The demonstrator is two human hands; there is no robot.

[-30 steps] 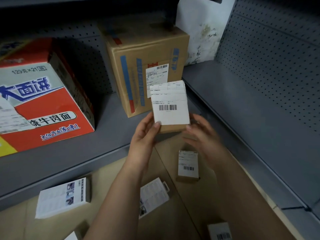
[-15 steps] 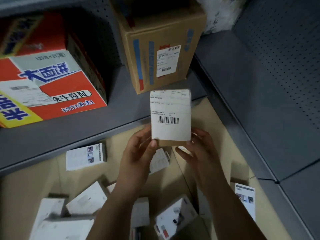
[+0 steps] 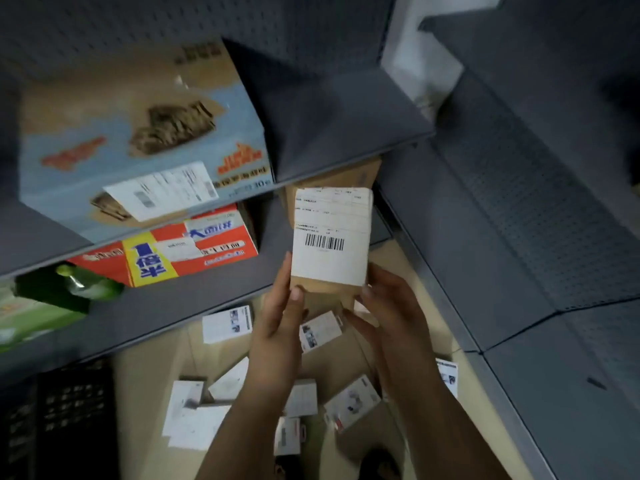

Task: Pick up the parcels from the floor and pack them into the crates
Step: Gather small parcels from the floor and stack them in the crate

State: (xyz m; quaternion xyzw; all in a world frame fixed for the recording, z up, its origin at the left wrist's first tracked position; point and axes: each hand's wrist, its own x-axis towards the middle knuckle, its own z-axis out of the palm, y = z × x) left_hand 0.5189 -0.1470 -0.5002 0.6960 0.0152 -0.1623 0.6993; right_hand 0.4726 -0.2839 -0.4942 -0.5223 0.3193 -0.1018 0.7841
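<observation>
Left hand (image 3: 280,320): we see it bare, with slim fingers and a short, rounded thumbnail.
Right hand (image 3: 388,317): bare as well, with a short, pale thumbnail; its edges look slightly blurred to us.
Left forearm (image 3: 249,420): we see it uncovered from the wrist to the lower edge of our view.
Right forearm (image 3: 433,420): likewise uncovered from the wrist to the lower edge, lying in dimmer light.

Brown parcel (image 3: 330,237) w/ barcode label, upright, above floor parcels (image 3: 227,323).

Brown parcel (image 3: 320,295), white label (image 3: 332,216), black barcode (image 3: 324,242).
I face grey perforated shelves (image 3: 502,209), a blue carton (image 3: 104,133), a red-and-yellow carton (image 3: 166,261).
</observation>
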